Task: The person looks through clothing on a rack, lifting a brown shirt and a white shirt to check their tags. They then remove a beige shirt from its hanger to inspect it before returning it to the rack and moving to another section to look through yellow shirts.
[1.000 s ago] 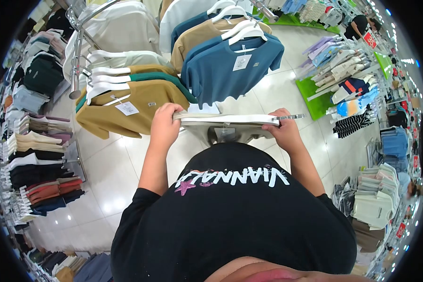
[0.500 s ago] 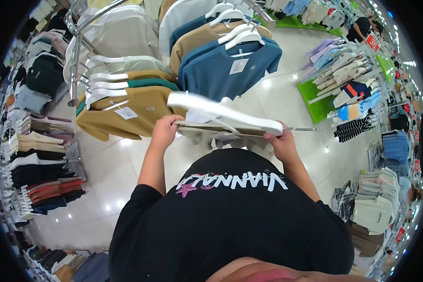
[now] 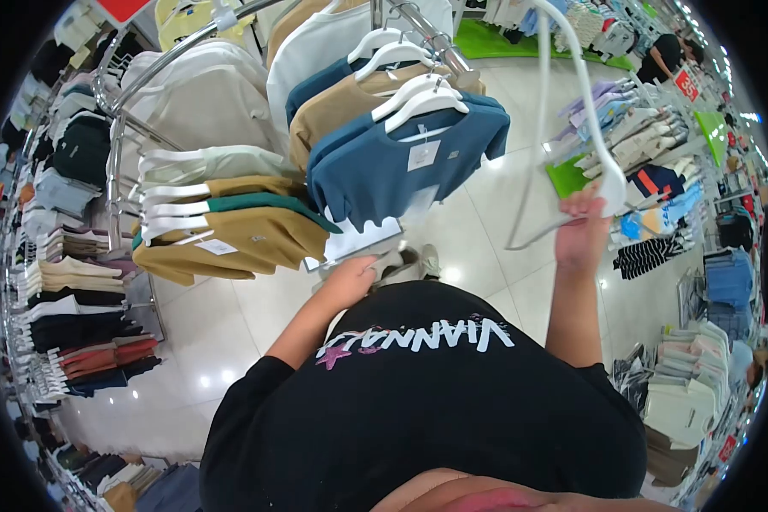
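My right hand [image 3: 582, 229] is raised at the right, its fingers closed around one end of a white hanger [image 3: 590, 102]. The hanger stands steeply upward and its upper part runs out at the top of the view. A thin greyish bar, smeared by motion, angles off beside it. Low in front of my body, my left hand [image 3: 352, 280] is closed on a beige-grey garment [image 3: 394, 271], largely hidden by my black shirt. Just beyond it hang mustard shirts [image 3: 264, 243] and blue shirts [image 3: 401, 171] on white hangers.
A chrome rack [image 3: 115, 171] carries the shirts ahead and to the left. Clothes on green-based stands [image 3: 567, 175] are at the right. Dark and light garments [image 3: 68, 307] line the left side. The floor [image 3: 478, 256] is pale, glossy tile.
Both hands were on the hanger and garment together. Now the hanger has swung up and right in my right hand, while my left hand has dropped inward with the garment.
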The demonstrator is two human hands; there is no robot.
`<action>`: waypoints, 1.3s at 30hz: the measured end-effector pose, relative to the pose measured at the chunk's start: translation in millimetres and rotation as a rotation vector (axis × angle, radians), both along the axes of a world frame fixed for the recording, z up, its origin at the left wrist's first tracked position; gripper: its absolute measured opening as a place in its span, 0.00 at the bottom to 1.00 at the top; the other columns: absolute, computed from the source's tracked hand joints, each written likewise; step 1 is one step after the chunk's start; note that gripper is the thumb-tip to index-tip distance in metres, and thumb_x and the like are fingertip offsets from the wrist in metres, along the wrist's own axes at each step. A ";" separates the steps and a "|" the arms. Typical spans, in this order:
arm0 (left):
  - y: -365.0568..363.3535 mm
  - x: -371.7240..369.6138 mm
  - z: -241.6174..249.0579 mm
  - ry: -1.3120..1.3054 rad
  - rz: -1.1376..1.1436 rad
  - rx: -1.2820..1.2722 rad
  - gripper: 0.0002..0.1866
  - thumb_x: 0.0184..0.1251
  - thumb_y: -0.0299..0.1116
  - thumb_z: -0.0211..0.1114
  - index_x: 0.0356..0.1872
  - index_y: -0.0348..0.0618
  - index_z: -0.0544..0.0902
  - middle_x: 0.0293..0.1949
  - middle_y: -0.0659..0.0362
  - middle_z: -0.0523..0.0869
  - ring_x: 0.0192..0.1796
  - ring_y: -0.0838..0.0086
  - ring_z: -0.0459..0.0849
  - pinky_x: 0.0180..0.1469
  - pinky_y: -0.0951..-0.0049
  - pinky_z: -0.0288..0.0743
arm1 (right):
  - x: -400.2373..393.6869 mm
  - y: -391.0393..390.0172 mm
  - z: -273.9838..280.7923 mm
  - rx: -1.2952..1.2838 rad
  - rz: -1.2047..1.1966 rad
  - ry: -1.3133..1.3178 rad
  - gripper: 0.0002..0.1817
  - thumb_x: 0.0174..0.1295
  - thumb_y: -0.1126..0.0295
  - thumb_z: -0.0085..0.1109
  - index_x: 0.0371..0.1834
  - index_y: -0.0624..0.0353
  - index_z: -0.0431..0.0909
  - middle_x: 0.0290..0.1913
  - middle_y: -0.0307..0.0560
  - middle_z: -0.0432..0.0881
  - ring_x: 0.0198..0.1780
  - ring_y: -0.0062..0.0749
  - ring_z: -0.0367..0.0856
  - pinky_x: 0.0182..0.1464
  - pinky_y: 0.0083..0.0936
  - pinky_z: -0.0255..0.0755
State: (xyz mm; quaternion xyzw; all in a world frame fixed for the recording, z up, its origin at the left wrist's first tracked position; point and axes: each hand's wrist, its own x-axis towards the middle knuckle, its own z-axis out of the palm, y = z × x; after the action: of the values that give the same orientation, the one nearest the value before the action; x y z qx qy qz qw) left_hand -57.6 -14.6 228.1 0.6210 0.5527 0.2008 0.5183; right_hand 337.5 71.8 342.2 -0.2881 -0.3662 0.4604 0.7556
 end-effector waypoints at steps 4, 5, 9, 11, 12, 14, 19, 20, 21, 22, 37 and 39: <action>35.6 13.8 -12.8 -0.041 0.058 0.043 0.13 0.68 0.32 0.53 0.43 0.35 0.82 0.35 0.44 0.85 0.40 0.55 0.85 0.48 0.60 0.77 | 64.6 70.5 -8.4 -0.040 -0.081 -0.037 0.12 0.78 0.67 0.58 0.58 0.61 0.73 0.33 0.35 0.72 0.34 0.21 0.67 0.39 0.24 0.65; 45.9 18.2 -20.8 -0.035 0.057 -0.007 0.13 0.68 0.32 0.53 0.43 0.35 0.82 0.35 0.45 0.85 0.40 0.57 0.85 0.48 0.61 0.77 | 76.0 90.5 -10.9 -0.080 -0.105 -0.234 0.12 0.77 0.67 0.60 0.56 0.61 0.74 0.33 0.34 0.72 0.33 0.20 0.67 0.38 0.24 0.64; 74.6 47.1 -20.4 -0.085 0.170 -0.108 0.13 0.69 0.32 0.53 0.45 0.36 0.83 0.34 0.52 0.85 0.40 0.65 0.83 0.48 0.65 0.76 | 90.0 163.9 -4.0 -0.222 -0.095 -0.830 0.13 0.70 0.66 0.69 0.49 0.62 0.80 0.34 0.34 0.77 0.35 0.20 0.71 0.39 0.23 0.67; 87.7 59.5 -6.8 -0.116 0.237 -0.120 0.13 0.69 0.32 0.54 0.45 0.36 0.83 0.34 0.53 0.85 0.41 0.66 0.83 0.49 0.66 0.76 | 68.5 198.1 14.5 -0.174 0.032 -1.108 0.15 0.66 0.66 0.72 0.48 0.64 0.83 0.35 0.37 0.81 0.39 0.23 0.76 0.43 0.24 0.71; 91.9 63.9 -0.4 -0.123 0.255 -0.117 0.13 0.70 0.32 0.54 0.45 0.36 0.83 0.36 0.54 0.86 0.42 0.67 0.83 0.50 0.66 0.76 | 56.9 215.5 22.7 -0.162 0.057 -1.105 0.15 0.66 0.66 0.72 0.48 0.64 0.83 0.35 0.37 0.81 0.39 0.23 0.76 0.43 0.24 0.71; 97.7 72.1 3.7 -0.125 0.302 -0.114 0.14 0.70 0.33 0.54 0.46 0.36 0.83 0.37 0.54 0.86 0.43 0.68 0.83 0.51 0.67 0.75 | 31.9 248.7 34.1 -0.233 0.305 -1.223 0.18 0.66 0.65 0.72 0.52 0.65 0.83 0.37 0.41 0.84 0.41 0.24 0.79 0.47 0.25 0.73; 98.9 86.6 15.0 -0.066 0.392 -0.127 0.14 0.72 0.33 0.53 0.48 0.36 0.83 0.41 0.53 0.86 0.46 0.67 0.83 0.54 0.67 0.76 | -48.8 302.1 43.4 -0.014 0.647 -1.171 0.20 0.66 0.66 0.69 0.58 0.63 0.82 0.45 0.49 0.88 0.48 0.30 0.83 0.55 0.28 0.75; 98.8 89.1 17.6 -0.059 0.412 -0.124 0.14 0.72 0.33 0.53 0.48 0.36 0.83 0.41 0.53 0.86 0.46 0.67 0.83 0.54 0.67 0.76 | -64.0 306.7 49.2 0.044 0.729 -1.209 0.20 0.67 0.66 0.68 0.60 0.63 0.82 0.47 0.52 0.88 0.50 0.32 0.84 0.57 0.29 0.76; 99.8 92.6 19.6 -0.078 0.443 -0.100 0.14 0.72 0.32 0.53 0.48 0.36 0.82 0.41 0.53 0.86 0.46 0.67 0.83 0.55 0.67 0.76 | -78.6 315.7 43.4 0.060 0.743 -1.203 0.20 0.67 0.66 0.68 0.60 0.63 0.82 0.47 0.52 0.88 0.50 0.32 0.84 0.57 0.29 0.76; 100.8 95.3 21.0 -0.098 0.473 -0.073 0.14 0.72 0.32 0.53 0.48 0.36 0.82 0.41 0.53 0.86 0.47 0.67 0.83 0.55 0.67 0.76 | -93.9 325.5 31.5 0.124 0.807 -1.191 0.22 0.67 0.67 0.68 0.62 0.63 0.81 0.48 0.53 0.88 0.50 0.33 0.84 0.57 0.29 0.75; 116.5 90.8 24.5 -0.036 0.398 0.013 0.13 0.72 0.36 0.64 0.48 0.37 0.82 0.40 0.53 0.86 0.44 0.67 0.84 0.50 0.67 0.77 | -122.9 313.2 7.6 0.076 0.785 -1.134 0.20 0.68 0.72 0.65 0.63 0.59 0.79 0.48 0.50 0.86 0.51 0.38 0.84 0.55 0.28 0.77; 120.6 89.4 26.0 0.017 0.407 0.018 0.13 0.72 0.37 0.65 0.47 0.37 0.82 0.39 0.53 0.86 0.43 0.66 0.84 0.49 0.66 0.77 | -109.8 300.1 2.8 0.212 0.523 -1.157 0.18 0.68 0.73 0.64 0.60 0.59 0.80 0.50 0.51 0.85 0.52 0.40 0.84 0.55 0.30 0.77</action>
State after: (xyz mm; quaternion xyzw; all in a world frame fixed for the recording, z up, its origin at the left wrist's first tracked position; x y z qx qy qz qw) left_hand 31.8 106.0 254.1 0.5027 0.6693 0.3013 0.4566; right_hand 227.6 371.9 344.9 -0.3148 -0.8163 0.3609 0.3229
